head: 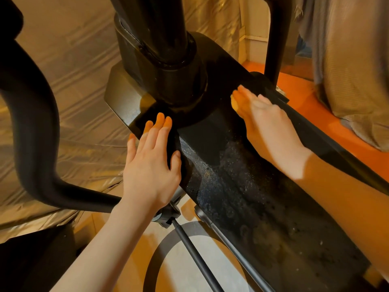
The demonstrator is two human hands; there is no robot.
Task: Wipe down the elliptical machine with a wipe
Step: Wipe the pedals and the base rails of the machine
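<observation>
The black elliptical machine's long speckled main beam (242, 186) runs from the frame's centre down to the lower right, with its thick black upright column (164, 39) rising at top centre. The left hand (151, 163) lies flat on the beam's left edge just below the column's base, fingers straight and together, holding nothing. The right hand (265, 114) presses flat on the beam's right side, right of centre, fingers extended; a small pale-yellow wipe (234, 102) peeks out beneath its fingertips. A curved black handlebar (35, 131) sweeps through the left of the frame over crinkled tan sheeting (80, 60).
</observation>
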